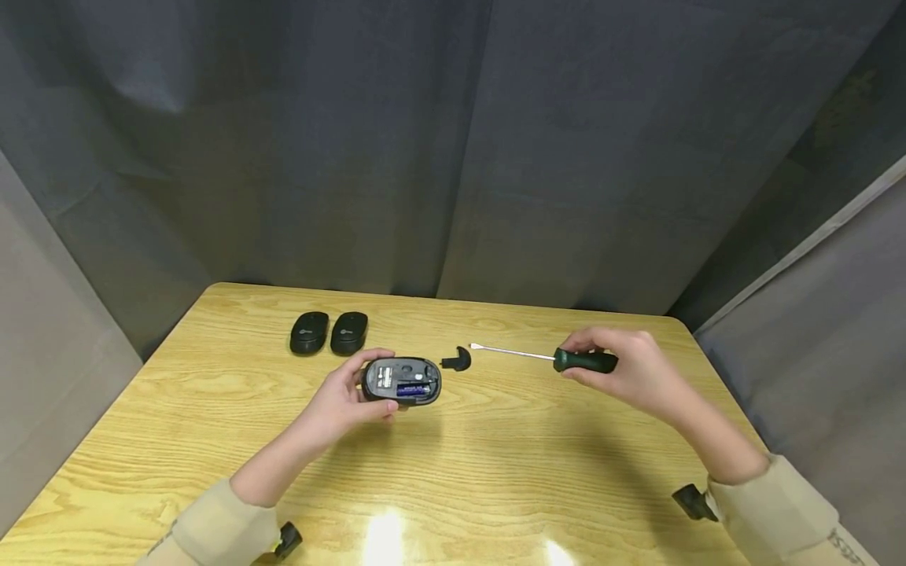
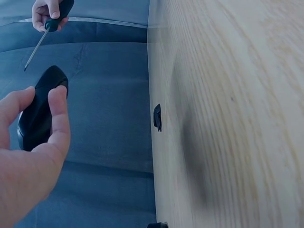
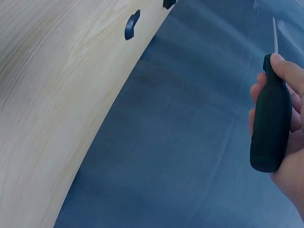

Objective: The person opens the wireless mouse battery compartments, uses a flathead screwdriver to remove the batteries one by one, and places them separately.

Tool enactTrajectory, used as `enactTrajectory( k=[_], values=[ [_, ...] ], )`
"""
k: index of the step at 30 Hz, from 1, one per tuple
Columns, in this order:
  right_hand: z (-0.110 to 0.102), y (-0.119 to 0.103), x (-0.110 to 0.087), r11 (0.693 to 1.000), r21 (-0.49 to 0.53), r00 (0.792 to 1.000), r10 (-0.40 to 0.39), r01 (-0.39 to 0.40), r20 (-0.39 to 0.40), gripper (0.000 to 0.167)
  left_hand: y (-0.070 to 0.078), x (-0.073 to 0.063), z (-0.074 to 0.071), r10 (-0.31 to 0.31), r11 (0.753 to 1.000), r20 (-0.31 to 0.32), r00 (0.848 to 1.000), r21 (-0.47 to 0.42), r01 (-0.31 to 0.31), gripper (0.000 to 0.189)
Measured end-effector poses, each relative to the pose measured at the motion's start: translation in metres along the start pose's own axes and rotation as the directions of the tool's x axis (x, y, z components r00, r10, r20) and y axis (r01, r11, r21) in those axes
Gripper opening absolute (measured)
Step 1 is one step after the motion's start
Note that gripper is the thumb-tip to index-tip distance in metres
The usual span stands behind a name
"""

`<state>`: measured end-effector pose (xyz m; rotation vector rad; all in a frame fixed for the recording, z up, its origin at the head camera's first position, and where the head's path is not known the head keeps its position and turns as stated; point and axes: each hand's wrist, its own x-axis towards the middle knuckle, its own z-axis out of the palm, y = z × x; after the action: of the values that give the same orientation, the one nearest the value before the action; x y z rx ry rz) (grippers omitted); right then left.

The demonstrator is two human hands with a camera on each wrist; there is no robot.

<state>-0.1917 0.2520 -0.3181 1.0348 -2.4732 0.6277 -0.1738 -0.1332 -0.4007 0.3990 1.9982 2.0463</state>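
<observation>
In the head view my left hand [image 1: 341, 401] grips a black computer mouse [image 1: 405, 369] above the table, its underside facing me. The open battery bay shows a purple battery [image 1: 412, 390] lying in it. Thumb and fingers hold the mouse by its edges, as the left wrist view shows with the mouse [image 2: 38, 114] on its side. My right hand [image 1: 633, 363] holds a flat-tipped screwdriver [image 1: 584, 361] by its dark green handle, the shaft pointing left toward the mouse. Between them a small black curved battery cover [image 1: 462, 360] lies on the table.
Two more black mice, one on the left [image 1: 309, 332] and one beside it [image 1: 349, 333], sit top up toward the back left of the wooden table [image 1: 453, 487]. Dark grey curtains [image 1: 354, 157] hang behind the table, and lighter panels stand at both sides.
</observation>
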Motion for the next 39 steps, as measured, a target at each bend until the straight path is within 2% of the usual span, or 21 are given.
enactTrajectory(
  k=[5, 14, 19, 31, 39],
  values=[
    [0.004, -0.007, 0.002, 1.000, 0.011, 0.999, -0.029, 0.028, 0.016, 0.035, 0.002, 0.004, 0.003, 0.004, 0.999, -0.016, 1.000, 0.053, -0.003, 0.072],
    [0.015, -0.011, 0.003, 0.996, 0.043, 0.997, -0.074, 0.073, 0.025, 0.033, 0.007, 0.009, 0.009, 0.004, 0.995, -0.035, 0.999, 0.099, -0.001, 0.072],
    [0.020, -0.014, 0.004, 0.996, 0.030, 0.995, -0.085, 0.084, 0.060, 0.032, 0.010, 0.012, 0.011, 0.000, 0.991, -0.050, 0.999, 0.134, 0.007, 0.071],
    [0.026, -0.017, 0.006, 0.991, -0.061, 0.987, -0.114, 0.121, 0.111, 0.030, 0.014, 0.014, 0.017, 0.022, 0.987, -0.048, 0.999, 0.162, -0.014, 0.071],
    [0.027, -0.018, 0.008, 0.979, -0.112, 0.982, -0.158, 0.169, 0.101, 0.029, 0.016, 0.015, 0.018, 0.026, 0.981, -0.068, 0.997, 0.191, -0.013, 0.071]
  ],
)
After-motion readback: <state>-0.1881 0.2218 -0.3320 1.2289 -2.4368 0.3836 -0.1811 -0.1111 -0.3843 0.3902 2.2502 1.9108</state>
